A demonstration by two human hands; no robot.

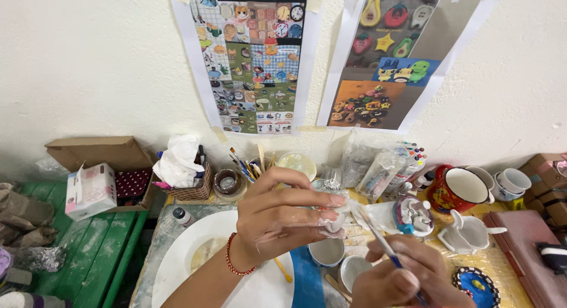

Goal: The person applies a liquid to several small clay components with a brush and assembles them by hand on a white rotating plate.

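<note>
Left hand (283, 216) grips a small white piece (338, 220); right hand (393, 275) holds a brush (378, 240). Wicker basket (192, 190) at the counter's back edge holds tissue; one red mug (458, 190) is empty.

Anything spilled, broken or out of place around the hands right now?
Nothing looks spilled or broken. The left hand pinches a small white piece, the right hand holds a brush to it. The table is crowded and paint-smeared.
</note>
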